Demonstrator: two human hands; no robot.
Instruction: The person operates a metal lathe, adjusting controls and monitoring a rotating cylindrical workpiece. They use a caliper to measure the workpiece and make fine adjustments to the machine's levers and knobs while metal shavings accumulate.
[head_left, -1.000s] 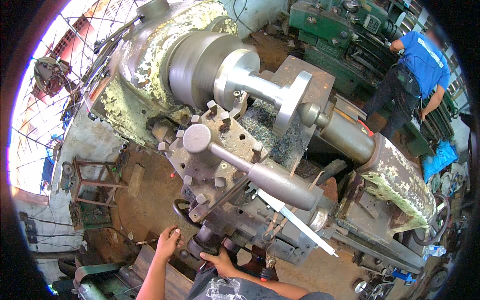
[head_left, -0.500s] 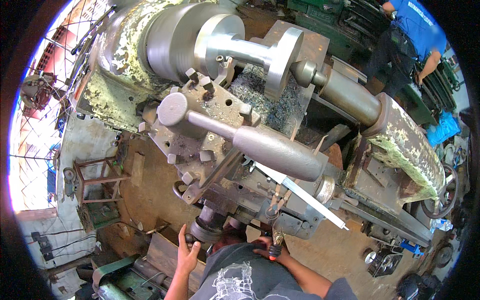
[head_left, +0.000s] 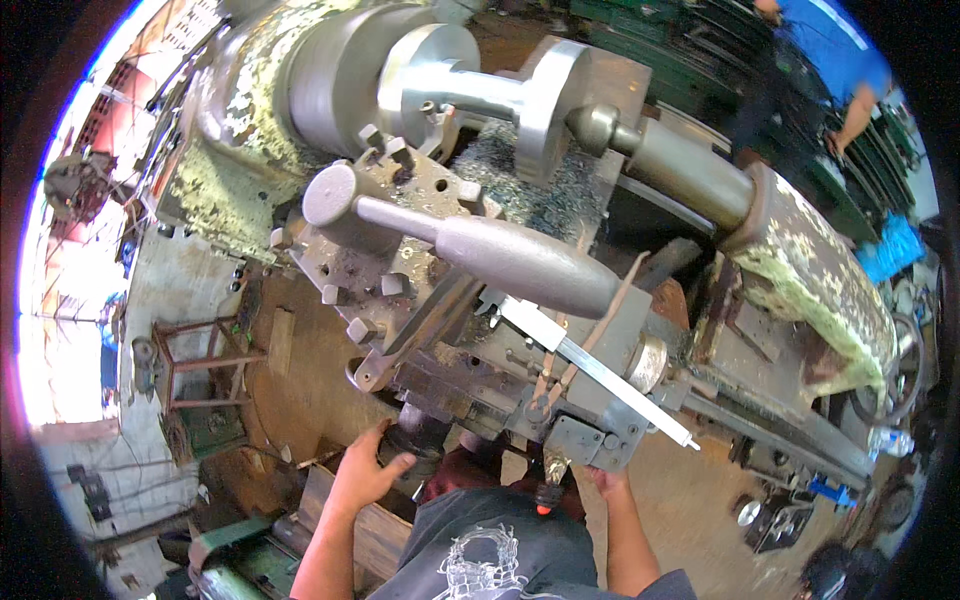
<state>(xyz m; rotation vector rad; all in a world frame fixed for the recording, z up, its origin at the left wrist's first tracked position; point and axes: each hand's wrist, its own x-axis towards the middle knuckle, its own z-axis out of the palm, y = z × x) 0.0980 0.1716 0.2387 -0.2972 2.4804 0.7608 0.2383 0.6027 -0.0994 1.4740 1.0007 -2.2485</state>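
Note:
My left hand [head_left: 362, 474] is at the dark round handwheel [head_left: 415, 443] at the front of a lathe, fingers and thumb curved about its left edge. My right hand [head_left: 607, 482] reaches up to the underside of the carriage's right front corner, where its fingers are mostly hidden. Between the hands a lever with an orange tip [head_left: 546, 497] points down. Above, a shiny metal shaft with two wide flanges [head_left: 480, 95] is held between the blurred chuck [head_left: 335, 85] and the pointed tailstock centre [head_left: 600, 128]. A cutting tool [head_left: 435, 128] stands beside the shaft.
The tool post's thick lever [head_left: 525, 262] crosses above the carriage. Digital-looking calipers [head_left: 590, 370] and spring-type metal calipers [head_left: 560, 385] lie on it. Metal chips [head_left: 530, 190] pile under the shaft. Another person in blue [head_left: 825, 50] stands at the far right.
My right hand has gone from beside the orange-tipped lever to the carriage's right underside. My left hand has shifted slightly up against the handwheel. The whole view has moved a little.

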